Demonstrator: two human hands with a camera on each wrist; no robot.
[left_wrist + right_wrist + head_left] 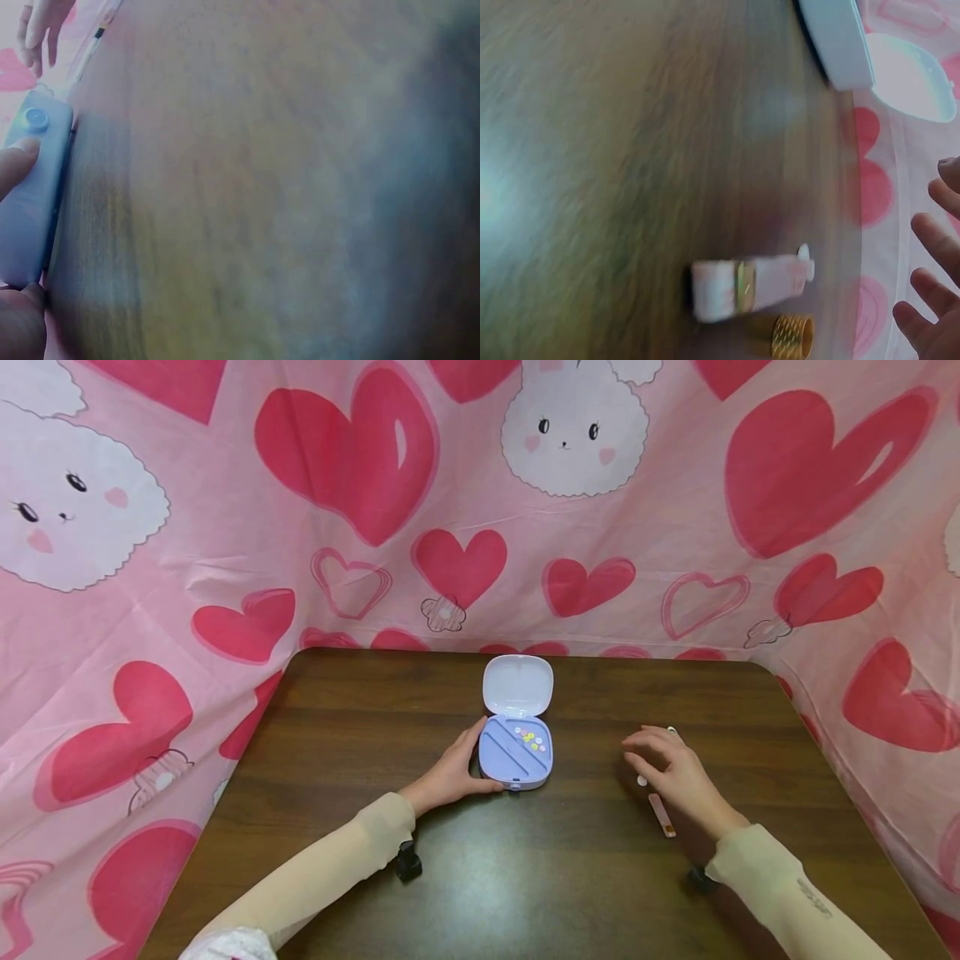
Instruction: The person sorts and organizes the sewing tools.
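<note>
A lilac pill box (498,768) stands on the table with its white lid (517,685) raised at the back. Slanting dividers split its inside, and several small white, yellow and pink pieces (531,739) lie in the far right compartment. My left hand (446,777) holds the box at its left side, the thumb on the front wall beside the round catch (35,118). To the right, my right hand (678,781) hovers with loosely bent, spread fingers and nothing in them. Below it lies a small pink-and-white tube (754,286) with a gold band.
Beside the tube is a short gold textured cylinder (791,336). A small white piece (642,781) lies near the right thumb. The brown wooden table (337,718) is backed by a pink cloth (480,510) with hearts and rabbit faces.
</note>
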